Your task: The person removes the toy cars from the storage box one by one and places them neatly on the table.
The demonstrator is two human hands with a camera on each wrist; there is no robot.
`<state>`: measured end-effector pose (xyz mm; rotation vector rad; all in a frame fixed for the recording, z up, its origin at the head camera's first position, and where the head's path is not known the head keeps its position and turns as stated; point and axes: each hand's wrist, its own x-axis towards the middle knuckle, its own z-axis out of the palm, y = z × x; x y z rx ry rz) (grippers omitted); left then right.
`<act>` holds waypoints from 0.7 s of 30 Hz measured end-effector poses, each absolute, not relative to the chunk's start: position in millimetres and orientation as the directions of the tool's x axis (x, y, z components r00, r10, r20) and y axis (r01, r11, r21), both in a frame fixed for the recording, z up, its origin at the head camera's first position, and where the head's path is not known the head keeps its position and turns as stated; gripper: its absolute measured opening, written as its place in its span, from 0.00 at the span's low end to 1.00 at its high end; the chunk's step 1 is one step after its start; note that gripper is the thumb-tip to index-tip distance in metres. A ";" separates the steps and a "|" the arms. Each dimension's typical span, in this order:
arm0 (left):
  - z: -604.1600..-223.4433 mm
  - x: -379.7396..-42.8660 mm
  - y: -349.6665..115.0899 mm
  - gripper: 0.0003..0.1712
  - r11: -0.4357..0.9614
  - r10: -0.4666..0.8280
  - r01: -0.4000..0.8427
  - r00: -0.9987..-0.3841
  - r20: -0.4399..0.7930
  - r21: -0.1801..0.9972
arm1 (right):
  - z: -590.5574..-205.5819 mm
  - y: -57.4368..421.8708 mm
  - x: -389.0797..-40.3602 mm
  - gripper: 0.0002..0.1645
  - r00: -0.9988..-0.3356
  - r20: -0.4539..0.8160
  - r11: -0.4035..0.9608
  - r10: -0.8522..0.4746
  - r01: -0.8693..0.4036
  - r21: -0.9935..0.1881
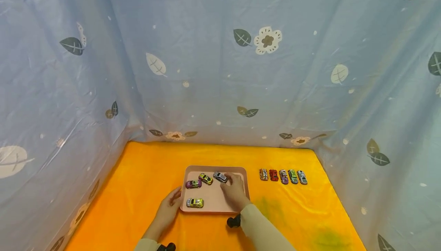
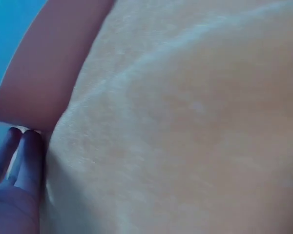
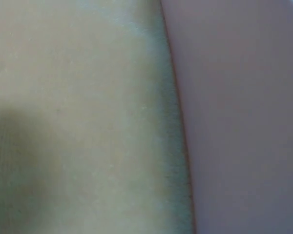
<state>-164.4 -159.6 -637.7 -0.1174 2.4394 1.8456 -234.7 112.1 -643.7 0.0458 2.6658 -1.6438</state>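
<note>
A shallow pink tray (image 1: 215, 209) lies on the orange cloth with several small toy cars in it. At its upper middle is a silver-grey toy car (image 1: 219, 176); my right hand (image 1: 235, 191) reaches over the tray and pinches the car's right end with thumb and fingertips. A purple-green car (image 1: 193, 184) and a yellow car (image 1: 205, 178) sit to its left, and another yellow car (image 1: 195, 203) is near the front left corner. My left hand (image 1: 169, 207) rests beside the tray's left wall, its extended fingers (image 2: 29, 161) touching the edge in the left wrist view.
Right of the tray, several toy cars stand in a row on the cloth, from a brown-white car (image 1: 263, 174) and a red car (image 1: 273, 175) to a pale blue car (image 1: 302, 177). A patterned blue curtain (image 1: 206, 90) encloses the back and sides.
</note>
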 end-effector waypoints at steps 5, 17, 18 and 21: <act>-637.8 -168.3 -160.8 0.28 0.297 0.009 -0.064 -0.998 -0.070 0.953 | -644.7 109.6 -233.7 0.18 -0.998 -0.020 0.451 0.052 0.041 -0.891; -643.4 -164.4 -169.5 0.26 0.187 0.016 -0.136 -0.990 -0.142 0.973 | -642.8 103.1 -232.0 0.22 -0.999 -0.009 0.483 0.032 0.023 -0.875; -643.1 -164.4 -168.5 0.26 0.182 0.019 -0.136 -0.990 -0.142 0.974 | -643.3 103.7 -232.0 0.21 -0.999 -0.003 0.491 0.039 0.021 -0.871; -642.3 -164.6 -164.6 0.26 0.165 0.019 -0.133 -0.990 -0.138 0.977 | -644.1 106.5 -231.9 0.20 -0.998 0.004 0.505 0.061 0.027 -0.863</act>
